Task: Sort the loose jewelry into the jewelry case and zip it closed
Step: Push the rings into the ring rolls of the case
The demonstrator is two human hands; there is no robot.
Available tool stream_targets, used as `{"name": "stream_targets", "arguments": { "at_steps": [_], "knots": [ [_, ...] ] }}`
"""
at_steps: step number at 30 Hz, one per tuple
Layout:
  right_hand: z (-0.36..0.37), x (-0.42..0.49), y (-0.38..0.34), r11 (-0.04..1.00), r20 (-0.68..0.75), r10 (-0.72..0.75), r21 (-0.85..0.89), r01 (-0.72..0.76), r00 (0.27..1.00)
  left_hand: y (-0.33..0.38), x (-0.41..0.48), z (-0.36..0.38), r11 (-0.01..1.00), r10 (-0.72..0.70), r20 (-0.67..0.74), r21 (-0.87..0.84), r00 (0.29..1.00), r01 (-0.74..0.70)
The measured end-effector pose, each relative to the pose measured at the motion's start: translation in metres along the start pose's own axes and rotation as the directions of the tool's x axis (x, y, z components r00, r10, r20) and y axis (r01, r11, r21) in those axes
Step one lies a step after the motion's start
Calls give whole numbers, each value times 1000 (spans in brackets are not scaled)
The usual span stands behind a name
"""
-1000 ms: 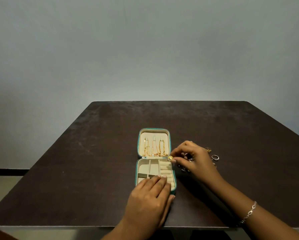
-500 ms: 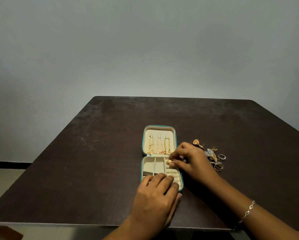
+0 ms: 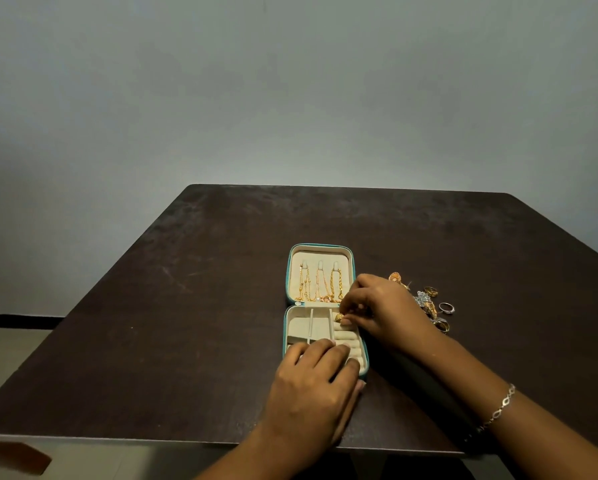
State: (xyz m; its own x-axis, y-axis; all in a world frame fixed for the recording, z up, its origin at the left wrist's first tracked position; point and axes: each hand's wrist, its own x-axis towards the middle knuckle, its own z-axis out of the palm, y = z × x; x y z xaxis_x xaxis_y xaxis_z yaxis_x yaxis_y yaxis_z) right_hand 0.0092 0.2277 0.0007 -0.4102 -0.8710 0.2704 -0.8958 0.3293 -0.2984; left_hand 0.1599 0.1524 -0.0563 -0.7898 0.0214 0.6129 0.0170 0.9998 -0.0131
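The case point(image 3: 320, 308) lies open on the table point(image 3: 193, 306), its lid flat on the far side and its base on the near side. Three gold chains point(image 3: 322, 284) hang side by side in the lid, from its far edge down toward the hinge. The base has plain compartments on its left and padded rolls point(image 3: 351, 344) down its right side.

The right hand point(image 3: 384, 310) reaches in over the case's right edge. Its thumb and fingertips are drawn tight together on a small gold piece point(image 3: 340, 317), which sits at the far end of the rolls, just near of the hinge. Whether the piece already touches the padding cannot be told.

The left hand point(image 3: 311, 386) lies on the near end of the base, fingers fairly straight and laid flat over the near compartments, holding nothing; its thumb runs along the case's near right corner.

The loose jewelry point(image 3: 429, 301) is heaped on the table just right of the case, partly behind the right hand: a gold earring point(image 3: 396, 277) at the far end, a silver flower piece point(image 3: 423, 298) in the middle, and a silver ring point(image 3: 446, 307) on the outer side. A thin bracelet point(image 3: 498, 408) circles the right wrist, well to the near right of the case.
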Motion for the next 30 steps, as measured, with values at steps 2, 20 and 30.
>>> {"name": "stream_targets", "arguments": {
  "at_steps": [2,20,30],
  "knots": [
    [1,1,0,1000,30,15,-2,-15,999,0,0,0,1000,-1,2,-6,1000,1],
    [-16,-30,53,948,-378,188,312,-66,906,-2,-1,5,1000,13,-97,9,995,-12],
    [-28,-69,120,876,-138,443,280,-394,886,-6,1,4,996,-10,-83,-90,997,2]
  ]
}}
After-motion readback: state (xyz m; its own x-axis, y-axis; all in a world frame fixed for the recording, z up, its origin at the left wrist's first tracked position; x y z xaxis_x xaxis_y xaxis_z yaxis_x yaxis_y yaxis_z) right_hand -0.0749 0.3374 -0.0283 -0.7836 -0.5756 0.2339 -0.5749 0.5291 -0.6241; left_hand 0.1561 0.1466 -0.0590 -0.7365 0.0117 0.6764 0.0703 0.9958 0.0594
